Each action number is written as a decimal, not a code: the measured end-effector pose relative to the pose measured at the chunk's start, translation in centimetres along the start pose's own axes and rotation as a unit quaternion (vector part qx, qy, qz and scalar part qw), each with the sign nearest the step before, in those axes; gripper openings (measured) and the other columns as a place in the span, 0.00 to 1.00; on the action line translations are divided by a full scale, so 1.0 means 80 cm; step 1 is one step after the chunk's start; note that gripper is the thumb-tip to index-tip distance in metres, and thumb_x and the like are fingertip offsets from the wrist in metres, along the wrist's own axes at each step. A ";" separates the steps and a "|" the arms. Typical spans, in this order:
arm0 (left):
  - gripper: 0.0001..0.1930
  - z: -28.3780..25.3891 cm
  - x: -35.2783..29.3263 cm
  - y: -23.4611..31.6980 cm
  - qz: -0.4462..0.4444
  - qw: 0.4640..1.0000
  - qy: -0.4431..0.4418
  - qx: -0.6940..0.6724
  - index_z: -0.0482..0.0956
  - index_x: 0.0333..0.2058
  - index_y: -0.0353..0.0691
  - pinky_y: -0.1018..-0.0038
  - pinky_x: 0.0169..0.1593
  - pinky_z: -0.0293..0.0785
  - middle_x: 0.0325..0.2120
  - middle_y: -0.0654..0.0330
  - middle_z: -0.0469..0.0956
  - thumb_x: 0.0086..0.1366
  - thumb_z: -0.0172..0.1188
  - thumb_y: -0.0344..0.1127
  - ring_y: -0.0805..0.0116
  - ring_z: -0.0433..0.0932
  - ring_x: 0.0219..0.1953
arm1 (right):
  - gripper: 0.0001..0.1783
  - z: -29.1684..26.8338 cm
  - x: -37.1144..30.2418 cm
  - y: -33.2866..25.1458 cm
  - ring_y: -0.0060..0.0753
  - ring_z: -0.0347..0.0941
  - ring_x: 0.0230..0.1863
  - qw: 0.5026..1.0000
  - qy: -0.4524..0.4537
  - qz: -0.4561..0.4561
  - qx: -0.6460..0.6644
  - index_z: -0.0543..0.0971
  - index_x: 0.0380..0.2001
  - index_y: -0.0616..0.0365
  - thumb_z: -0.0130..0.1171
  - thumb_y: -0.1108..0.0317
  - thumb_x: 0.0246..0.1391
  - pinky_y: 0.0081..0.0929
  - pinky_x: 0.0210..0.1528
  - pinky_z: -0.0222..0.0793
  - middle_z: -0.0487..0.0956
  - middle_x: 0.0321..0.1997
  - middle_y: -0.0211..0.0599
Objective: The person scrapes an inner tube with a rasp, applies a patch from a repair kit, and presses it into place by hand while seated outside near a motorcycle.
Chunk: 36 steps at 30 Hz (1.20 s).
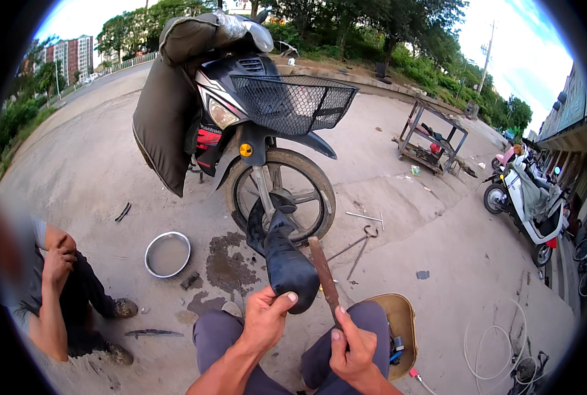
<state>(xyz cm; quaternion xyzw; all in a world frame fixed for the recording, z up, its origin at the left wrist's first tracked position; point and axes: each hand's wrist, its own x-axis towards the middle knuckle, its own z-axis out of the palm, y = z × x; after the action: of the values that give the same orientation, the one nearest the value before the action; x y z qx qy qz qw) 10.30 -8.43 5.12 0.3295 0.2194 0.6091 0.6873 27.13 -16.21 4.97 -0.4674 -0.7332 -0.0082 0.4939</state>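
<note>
A black rubber inner tube (285,257) hangs off the front wheel (313,178) of a parked motorbike and stretches toward me, its near end rounded and smooth. My left hand (265,320) grips that near end, thumb on top, fingers partly hidden beneath. Closed round the lower end of a long, flat, rusty-brown file (323,273) is my right hand (354,347). The file points up and away, just right of the tube; I cannot tell whether they touch.
Left of the wheel stands a metal basin (168,254) of murky water, with wet patches nearby. Someone (50,289) sits at the left. A T-handle wrench (366,216) and long pliers-like tool (359,249) lie right. A tan tub (402,329) sits by my right knee, a hose (484,349) beyond.
</note>
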 end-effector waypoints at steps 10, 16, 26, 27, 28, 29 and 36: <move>0.11 -0.016 0.001 -0.003 0.011 1.000 -0.028 -0.005 0.81 0.42 0.27 0.73 0.50 0.77 0.39 0.54 0.84 0.62 0.56 0.20 0.69 0.83 0.39 | 0.26 0.025 0.013 -0.018 0.36 0.76 0.17 0.997 -0.053 -0.007 -0.046 0.78 0.53 0.69 0.60 0.82 0.47 0.28 0.22 0.69 0.81 0.24 0.43; 0.10 -0.013 0.001 -0.008 -0.009 1.000 -0.011 -0.026 0.81 0.42 0.26 0.72 0.50 0.77 0.38 0.53 0.84 0.62 0.56 0.20 0.70 0.83 0.39 | 0.25 0.004 -0.027 -0.026 0.34 0.75 0.16 0.996 -0.045 0.002 -0.074 0.78 0.53 0.69 0.59 0.82 0.48 0.28 0.21 0.68 0.81 0.24 0.41; 0.10 -0.011 0.003 0.008 0.007 0.999 -0.022 -0.039 0.82 0.42 0.27 0.76 0.48 0.73 0.39 0.58 0.83 0.64 0.57 0.20 0.75 0.79 0.39 | 0.24 0.000 -0.028 -0.027 0.39 0.75 0.18 0.999 0.017 -0.005 -0.029 0.77 0.55 0.67 0.58 0.81 0.52 0.31 0.23 0.69 0.81 0.27 0.46; 0.10 -0.013 0.004 0.006 0.005 0.999 -0.028 -0.034 0.82 0.42 0.27 0.76 0.48 0.73 0.39 0.58 0.83 0.64 0.57 0.20 0.76 0.79 0.39 | 0.23 0.002 -0.036 -0.033 0.44 0.78 0.22 0.999 -0.002 0.026 -0.029 0.78 0.56 0.64 0.58 0.79 0.55 0.34 0.26 0.72 0.81 0.28 0.49; 0.10 -0.014 0.005 0.001 0.002 0.999 -0.035 -0.030 0.82 0.42 0.27 0.76 0.48 0.73 0.39 0.58 0.83 0.64 0.56 0.20 0.76 0.79 0.40 | 0.25 0.012 -0.030 -0.022 0.36 0.72 0.14 0.999 -0.003 0.011 -0.045 0.78 0.54 0.67 0.58 0.83 0.49 0.29 0.20 0.66 0.80 0.23 0.40; 0.10 -0.016 0.003 -0.002 -0.002 0.999 -0.031 -0.025 0.82 0.42 0.27 0.76 0.48 0.73 0.39 0.58 0.83 0.64 0.56 0.20 0.76 0.79 0.40 | 0.25 0.018 -0.017 -0.020 0.36 0.72 0.14 0.999 -0.004 0.016 -0.040 0.78 0.54 0.67 0.58 0.83 0.49 0.29 0.20 0.66 0.80 0.23 0.40; 0.10 -0.008 -0.002 0.003 0.003 1.000 -0.013 -0.026 0.81 0.42 0.27 0.75 0.49 0.73 0.39 0.58 0.83 0.63 0.55 0.19 0.74 0.79 0.40 | 0.24 0.007 -0.028 -0.017 0.36 0.77 0.17 0.998 -0.014 -0.020 -0.059 0.79 0.51 0.69 0.59 0.83 0.47 0.28 0.21 0.70 0.82 0.26 0.43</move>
<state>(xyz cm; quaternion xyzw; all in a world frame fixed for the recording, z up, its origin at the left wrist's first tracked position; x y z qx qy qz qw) 9.67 -8.43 4.88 0.3197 0.1934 0.6122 0.6968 25.95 -18.18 3.66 -0.4805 -0.7477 -0.0547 0.4551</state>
